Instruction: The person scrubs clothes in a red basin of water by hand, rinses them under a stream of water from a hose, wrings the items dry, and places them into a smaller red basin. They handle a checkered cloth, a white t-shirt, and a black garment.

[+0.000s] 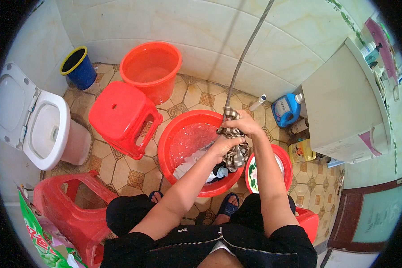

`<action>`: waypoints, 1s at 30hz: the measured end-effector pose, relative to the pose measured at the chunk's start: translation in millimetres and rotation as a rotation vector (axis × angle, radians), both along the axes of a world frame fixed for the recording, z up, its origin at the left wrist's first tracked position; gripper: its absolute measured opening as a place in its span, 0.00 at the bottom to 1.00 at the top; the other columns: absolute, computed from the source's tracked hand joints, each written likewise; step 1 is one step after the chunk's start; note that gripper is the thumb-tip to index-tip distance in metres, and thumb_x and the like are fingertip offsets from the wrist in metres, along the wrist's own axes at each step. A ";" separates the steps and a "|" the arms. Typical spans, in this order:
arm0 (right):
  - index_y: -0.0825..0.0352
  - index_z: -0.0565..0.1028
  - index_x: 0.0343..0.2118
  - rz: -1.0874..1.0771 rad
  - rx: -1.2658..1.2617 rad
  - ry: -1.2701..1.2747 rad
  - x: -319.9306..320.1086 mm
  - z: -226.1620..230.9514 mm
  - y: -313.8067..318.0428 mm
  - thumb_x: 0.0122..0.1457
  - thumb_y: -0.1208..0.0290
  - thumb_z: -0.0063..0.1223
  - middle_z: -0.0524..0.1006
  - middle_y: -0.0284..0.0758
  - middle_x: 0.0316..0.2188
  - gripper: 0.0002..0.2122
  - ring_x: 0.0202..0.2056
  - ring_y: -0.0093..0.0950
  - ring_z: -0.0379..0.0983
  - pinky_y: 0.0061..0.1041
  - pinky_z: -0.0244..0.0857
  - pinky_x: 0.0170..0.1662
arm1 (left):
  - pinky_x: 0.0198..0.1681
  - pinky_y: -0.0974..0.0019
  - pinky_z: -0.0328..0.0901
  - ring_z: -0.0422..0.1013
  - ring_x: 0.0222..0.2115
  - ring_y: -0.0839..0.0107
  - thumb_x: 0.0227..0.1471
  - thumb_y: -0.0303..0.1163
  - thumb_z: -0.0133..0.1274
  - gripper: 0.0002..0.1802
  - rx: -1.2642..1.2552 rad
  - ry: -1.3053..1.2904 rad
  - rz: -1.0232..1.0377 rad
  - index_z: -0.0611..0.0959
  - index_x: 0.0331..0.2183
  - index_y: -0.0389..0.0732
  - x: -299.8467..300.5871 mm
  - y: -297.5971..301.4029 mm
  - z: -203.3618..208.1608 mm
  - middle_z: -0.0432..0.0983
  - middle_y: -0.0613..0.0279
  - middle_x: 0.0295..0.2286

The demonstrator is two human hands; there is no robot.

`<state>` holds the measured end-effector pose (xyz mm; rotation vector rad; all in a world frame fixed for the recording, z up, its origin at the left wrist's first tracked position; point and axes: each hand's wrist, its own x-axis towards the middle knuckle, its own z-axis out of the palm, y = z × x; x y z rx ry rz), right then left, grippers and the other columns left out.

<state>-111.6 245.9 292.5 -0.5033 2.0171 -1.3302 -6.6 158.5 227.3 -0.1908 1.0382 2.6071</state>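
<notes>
Brown-and-cream checked cloth [236, 157] is bunched in both fists on my feed: the left hand [223, 145] clasps its lower part, the right hand [245, 124] grips it higher, over the right side of a red tub [164, 154]. Pale garments [187, 167] lie inside the rim. Just beside its right edge I see a small red basin [288, 167], leaving little sideways room; left, a red stool [114, 114] stands near, with wider tiled floor [140, 172] below it. Beyond, a blue bottle [286, 109] stands beside a white cabinet [344, 111].
</notes>
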 end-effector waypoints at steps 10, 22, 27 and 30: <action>0.65 0.73 0.29 0.018 0.125 0.144 8.2 -57.4 -17.5 0.45 0.76 0.62 0.73 0.26 0.22 0.09 0.25 0.17 0.67 0.21 0.65 0.31 | 0.35 0.67 0.68 0.73 0.32 0.73 0.39 0.31 0.63 0.18 -0.415 0.063 0.221 0.79 0.34 0.35 -0.4 6.5 -48.8 0.77 0.66 0.30; 0.62 0.71 0.49 0.126 0.091 0.201 2.9 9.3 76.1 0.44 0.76 0.64 0.75 0.29 0.42 0.25 0.46 0.20 0.70 0.23 0.63 0.52 | 0.53 0.63 0.64 0.69 0.49 0.65 0.37 0.41 0.72 0.45 -0.559 0.394 -0.042 0.69 0.52 0.30 -14.4 5.9 -28.8 0.72 0.49 0.48; 0.58 0.72 0.48 0.296 0.721 0.308 -16.6 19.6 150.3 0.35 0.69 0.69 0.77 0.38 0.41 0.30 0.44 0.34 0.74 0.31 0.67 0.49 | 0.50 0.59 0.67 0.72 0.48 0.55 0.41 0.50 0.67 0.42 -0.687 0.083 -0.045 0.74 0.49 0.29 -34.8 -38.5 -72.2 0.73 0.42 0.47; 0.55 0.72 0.53 0.436 0.985 0.065 -27.0 -16.4 185.7 0.33 0.62 0.72 0.76 0.37 0.49 0.37 0.49 0.35 0.73 0.32 0.65 0.53 | 0.47 0.58 0.69 0.74 0.45 0.54 0.41 0.53 0.65 0.40 -1.119 0.036 -0.034 0.77 0.47 0.30 -40.1 -65.6 -142.9 0.75 0.41 0.44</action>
